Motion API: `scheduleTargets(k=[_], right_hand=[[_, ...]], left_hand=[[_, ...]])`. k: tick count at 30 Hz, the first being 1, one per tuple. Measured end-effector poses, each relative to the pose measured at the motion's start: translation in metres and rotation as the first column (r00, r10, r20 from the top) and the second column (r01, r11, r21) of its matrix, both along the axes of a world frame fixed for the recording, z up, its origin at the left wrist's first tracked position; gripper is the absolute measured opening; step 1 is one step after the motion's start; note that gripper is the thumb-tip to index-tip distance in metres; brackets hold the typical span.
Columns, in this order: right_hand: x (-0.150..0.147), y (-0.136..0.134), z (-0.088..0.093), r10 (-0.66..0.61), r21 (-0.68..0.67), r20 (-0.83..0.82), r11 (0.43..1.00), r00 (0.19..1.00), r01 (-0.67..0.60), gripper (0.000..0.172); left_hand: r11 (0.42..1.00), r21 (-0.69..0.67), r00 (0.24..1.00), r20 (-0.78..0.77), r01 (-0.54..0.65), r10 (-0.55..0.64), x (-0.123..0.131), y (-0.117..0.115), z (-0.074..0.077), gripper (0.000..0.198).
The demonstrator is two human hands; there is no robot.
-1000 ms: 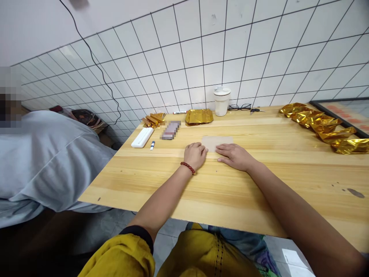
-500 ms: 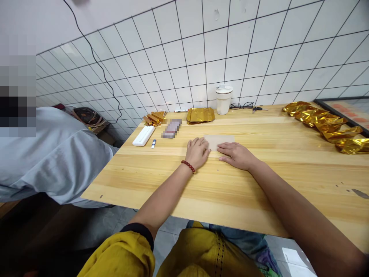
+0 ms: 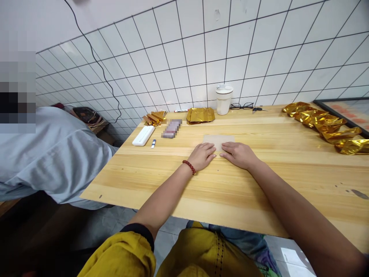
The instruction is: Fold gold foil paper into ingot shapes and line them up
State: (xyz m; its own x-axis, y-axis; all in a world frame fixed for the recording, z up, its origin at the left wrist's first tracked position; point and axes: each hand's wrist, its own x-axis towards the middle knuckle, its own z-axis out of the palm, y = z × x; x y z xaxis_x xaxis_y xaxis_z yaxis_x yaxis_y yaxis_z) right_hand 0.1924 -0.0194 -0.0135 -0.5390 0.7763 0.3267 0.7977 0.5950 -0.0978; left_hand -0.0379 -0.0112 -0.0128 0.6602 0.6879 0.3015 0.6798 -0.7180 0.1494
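The pale sheet point(image 3: 218, 139) lies flat on the wooden surface point(image 3: 216, 192), in front of the person and partly covered by both hands. Left hand point(image 3: 202, 156): palm down, fingertips resting on the near left part of the sheet; grip apart, fingers extended. A bracelet of dark red beads point(image 3: 189, 167) encircles the left wrist. Right hand point(image 3: 238, 154): palm down, fingertips resting on the near right part of the sheet and directed toward the left hand; grip likewise apart. A narrow gap separates the two sets of fingertips.

Looking on, I note the following layout. Left of the hands: a white case point(image 3: 143, 135), a small blue-and-white tube point(image 3: 153, 144) just beside it, and a pixelated flat object point(image 3: 172, 128). Behind these: folded gold strips point(image 3: 155, 117) and a marker point(image 3: 181, 111). Along the tiled wall point(image 3: 190, 46), from left to right: a stack of gold foil point(image 3: 200, 115), a lidded white cup point(image 3: 224, 100) standing upright, eyeglasses point(image 3: 242, 105) and a key point(image 3: 259, 109). Far right: a row of crumpled gold foil point(image 3: 325, 125) beside a dark-framed panel point(image 3: 351, 110). Far left: another person in a light grey garment point(image 3: 57, 154), well apart from the sheet
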Motion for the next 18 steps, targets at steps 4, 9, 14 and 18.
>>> scheduleTargets(k=[4,9,14,18], right_hand=[[0.003,-0.002,0.004,-0.069,0.015,0.009,0.997,0.998,0.069,0.042],[0.003,-0.005,0.013,-0.044,0.012,0.132,0.999,0.99,0.043,0.043],[-0.002,-0.009,0.025,-0.164,-0.007,0.275,0.985,0.947,0.173,0.057],[-0.003,-0.01,0.028,-0.263,-0.013,0.285,0.96,0.922,0.278,0.069]], left_hand=[[1.0,0.003,1.0,0.003,0.004,-0.004,0.0,0.0,0.0,0.033],[1.0,0.002,1.0,0.008,0.003,-0.003,0.0,0.0,-0.001,0.033],[1.0,-0.004,1.0,0.018,-0.008,0.008,0.0,0.0,-0.002,0.032],[1.0,-0.013,1.0,0.028,-0.011,0.011,-0.001,0.0,-0.001,0.033]])
